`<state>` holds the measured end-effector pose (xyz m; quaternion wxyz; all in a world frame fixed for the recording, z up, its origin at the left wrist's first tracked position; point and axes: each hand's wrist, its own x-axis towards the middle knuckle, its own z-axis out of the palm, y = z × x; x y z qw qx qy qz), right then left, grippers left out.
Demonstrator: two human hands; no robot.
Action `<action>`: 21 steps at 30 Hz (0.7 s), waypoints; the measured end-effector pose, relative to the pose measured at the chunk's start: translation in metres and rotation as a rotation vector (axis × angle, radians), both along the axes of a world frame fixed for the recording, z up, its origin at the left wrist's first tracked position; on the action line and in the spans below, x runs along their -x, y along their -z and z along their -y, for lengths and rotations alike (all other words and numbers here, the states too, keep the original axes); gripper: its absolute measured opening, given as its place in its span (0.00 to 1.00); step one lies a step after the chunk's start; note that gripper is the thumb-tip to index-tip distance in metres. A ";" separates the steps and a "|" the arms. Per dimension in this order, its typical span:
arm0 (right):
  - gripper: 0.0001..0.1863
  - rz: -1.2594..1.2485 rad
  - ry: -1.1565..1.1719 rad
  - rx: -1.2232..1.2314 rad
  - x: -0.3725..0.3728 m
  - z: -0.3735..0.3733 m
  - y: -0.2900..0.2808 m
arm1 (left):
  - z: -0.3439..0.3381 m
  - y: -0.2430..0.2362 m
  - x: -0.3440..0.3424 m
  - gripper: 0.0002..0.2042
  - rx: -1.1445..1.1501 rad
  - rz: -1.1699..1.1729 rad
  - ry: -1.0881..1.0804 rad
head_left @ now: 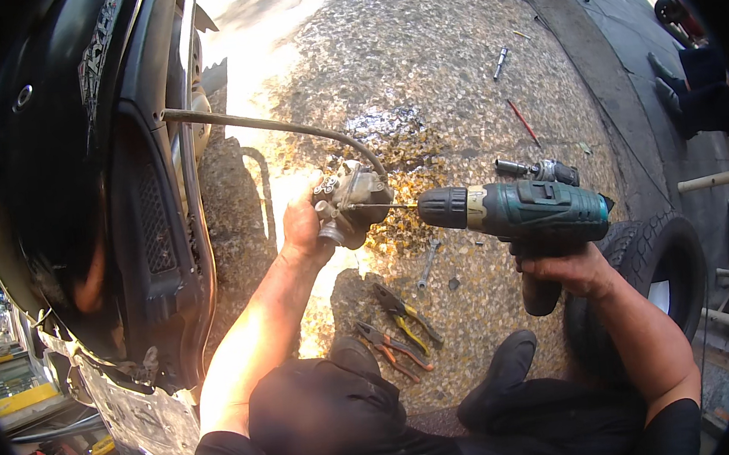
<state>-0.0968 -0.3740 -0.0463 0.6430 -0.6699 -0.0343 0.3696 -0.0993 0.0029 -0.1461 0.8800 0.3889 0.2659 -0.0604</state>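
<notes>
My left hand (301,223) is closed around a small metal carburetor (346,193), held above the pebbled ground. A dark hose (277,125) curves from the black vehicle to the carburetor's far side. Gripped by its handle in my right hand (572,270) is a teal and black cordless drill (549,209), lying level with its chuck toward the left. From the chuck a thin bit (396,206) reaches the carburetor; whether its tip is inside a hole I cannot tell. The fingers of my left hand are partly hidden behind the carburetor.
A black vehicle body (75,192) stands at left. On the ground lie yellow-handled pliers (409,317), orange-handled pliers (393,350), a wrench (429,262), a red rod-like tool (523,122) and a silver tool (500,64). A tire (684,264) rests at right; another person's shoes (667,84) are beyond.
</notes>
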 end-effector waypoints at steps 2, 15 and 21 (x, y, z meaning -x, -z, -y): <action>0.26 0.033 -0.017 0.015 0.001 0.001 0.001 | 0.000 0.001 0.000 0.14 -0.003 0.006 0.024; 0.23 0.043 -0.001 0.028 0.000 0.005 -0.001 | 0.009 -0.008 -0.001 0.18 -0.049 -0.032 0.015; 0.19 0.265 -0.286 0.030 -0.010 0.010 -0.003 | 0.003 0.003 0.000 0.17 -0.100 -0.017 -0.032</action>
